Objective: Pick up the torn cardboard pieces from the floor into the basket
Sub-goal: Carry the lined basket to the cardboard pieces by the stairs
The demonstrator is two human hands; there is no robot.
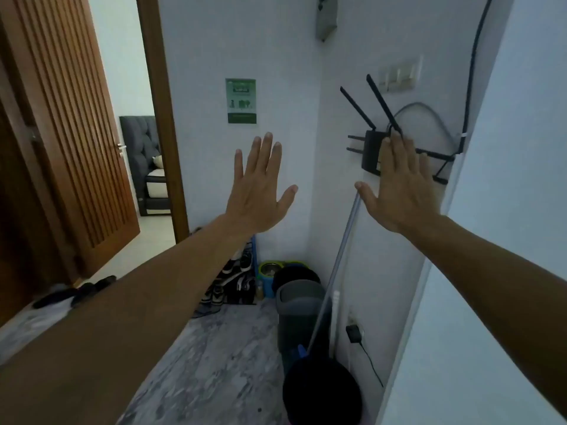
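Left hand (257,191) and right hand (399,191) spread empty before wall router (372,154), grey bin (299,314) below.

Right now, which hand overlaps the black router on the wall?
The right hand: its fingers cover the router. The left hand shows only bare wall behind it.

I saw no torn cardboard pieces and no basket I could pick out, only marbled grey floor (214,357) bare of scraps, far corner too dim to tell
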